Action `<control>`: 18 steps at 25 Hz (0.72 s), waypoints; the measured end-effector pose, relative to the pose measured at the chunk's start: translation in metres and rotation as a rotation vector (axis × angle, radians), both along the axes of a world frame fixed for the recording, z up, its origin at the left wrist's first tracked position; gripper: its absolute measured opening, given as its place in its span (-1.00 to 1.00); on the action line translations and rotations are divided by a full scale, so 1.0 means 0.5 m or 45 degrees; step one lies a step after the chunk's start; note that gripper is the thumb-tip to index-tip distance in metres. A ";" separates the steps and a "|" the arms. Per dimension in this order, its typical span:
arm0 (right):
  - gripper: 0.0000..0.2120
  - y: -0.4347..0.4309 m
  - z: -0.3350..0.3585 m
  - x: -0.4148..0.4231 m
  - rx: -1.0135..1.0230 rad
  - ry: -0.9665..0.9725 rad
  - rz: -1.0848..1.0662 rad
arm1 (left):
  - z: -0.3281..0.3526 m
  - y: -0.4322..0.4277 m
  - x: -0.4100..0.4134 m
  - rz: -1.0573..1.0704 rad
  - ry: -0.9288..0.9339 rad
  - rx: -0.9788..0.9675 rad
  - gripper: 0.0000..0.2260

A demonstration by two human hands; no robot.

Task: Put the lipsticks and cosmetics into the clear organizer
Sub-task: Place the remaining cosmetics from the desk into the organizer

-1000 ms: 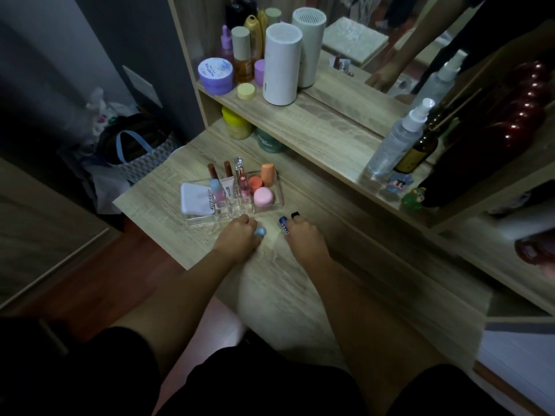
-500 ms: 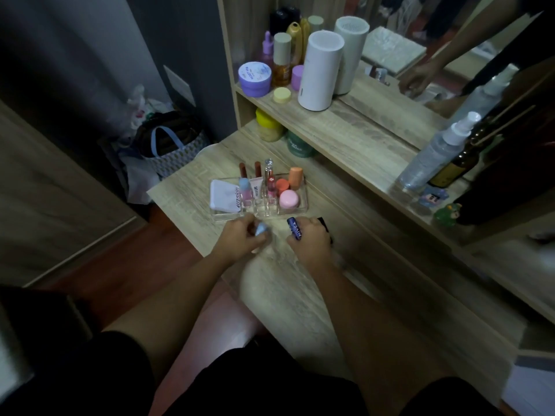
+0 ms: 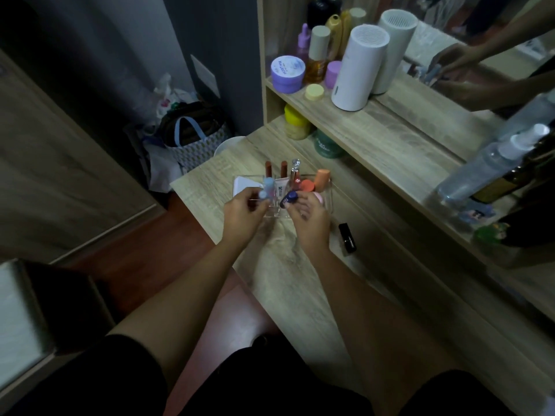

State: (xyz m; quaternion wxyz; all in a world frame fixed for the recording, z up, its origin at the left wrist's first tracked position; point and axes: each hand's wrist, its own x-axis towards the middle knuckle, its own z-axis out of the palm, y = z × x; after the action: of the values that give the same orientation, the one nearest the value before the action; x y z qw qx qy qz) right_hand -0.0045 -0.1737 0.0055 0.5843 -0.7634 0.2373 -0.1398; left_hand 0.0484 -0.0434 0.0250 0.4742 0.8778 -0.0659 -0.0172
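Gripping a pale blue tube (image 3: pixel 55 192), the left hand (image 3: pixel 243 210) hovered over the clear organizer (image 3: pixel 329 195); the right hand (image 3: pixel 309 217) pinched a dark blue lipstick (image 3: pixel 289 199) beside it. A black lipstick (image 3: pixel 347 237) lay on the table (image 3: pixel 279 280) nearby.
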 end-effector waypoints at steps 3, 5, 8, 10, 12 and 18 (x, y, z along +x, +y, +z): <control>-0.73 0.009 -0.020 0.006 -0.034 0.041 0.017 | -0.006 -0.003 0.004 -0.037 -0.001 0.089 -0.83; -0.75 0.011 -0.030 0.007 -0.081 0.058 0.022 | -0.010 -0.002 0.007 -0.068 0.002 0.151 -0.83; -0.76 0.012 -0.036 0.010 -0.178 0.082 0.032 | -0.016 -0.003 0.005 -0.154 0.016 0.225 -0.83; -0.75 0.014 -0.034 0.016 -0.185 0.116 0.041 | -0.018 -0.004 0.006 -0.202 0.018 0.251 -0.83; -0.75 0.015 -0.033 0.024 -0.234 0.158 0.063 | -0.018 -0.009 0.011 -0.225 0.018 0.276 -0.82; -0.74 0.019 -0.026 0.041 -0.262 0.220 0.097 | -0.016 -0.018 0.015 -0.217 0.060 0.284 -0.79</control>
State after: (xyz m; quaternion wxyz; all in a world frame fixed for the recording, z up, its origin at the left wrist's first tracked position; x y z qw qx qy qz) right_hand 0.0159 -0.1644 -0.0076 0.4850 -0.8371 0.2420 -0.0747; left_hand 0.0560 -0.0526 0.0170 0.3720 0.9156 -0.1266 -0.0853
